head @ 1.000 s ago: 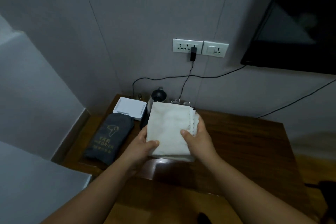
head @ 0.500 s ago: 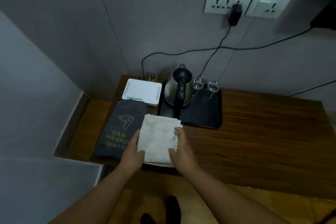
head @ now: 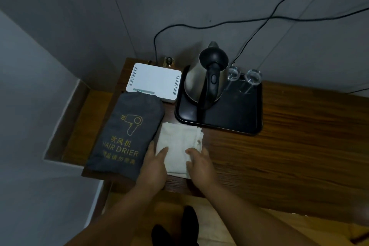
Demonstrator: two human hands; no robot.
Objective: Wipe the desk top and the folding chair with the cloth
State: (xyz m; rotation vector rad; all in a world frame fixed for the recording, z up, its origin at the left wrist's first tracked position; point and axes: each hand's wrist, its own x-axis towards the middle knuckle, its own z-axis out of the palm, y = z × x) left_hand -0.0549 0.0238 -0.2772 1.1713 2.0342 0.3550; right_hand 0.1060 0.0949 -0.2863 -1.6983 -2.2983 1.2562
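While it lies on the desk [head: 279, 156], the cloth [head: 177, 146] sits under both hands' fingers [head: 162, 152].

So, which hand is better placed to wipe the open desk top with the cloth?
Probably the right hand: it rests on the cloth beside the bare desk top. The left hand sits against the hair drier bag.
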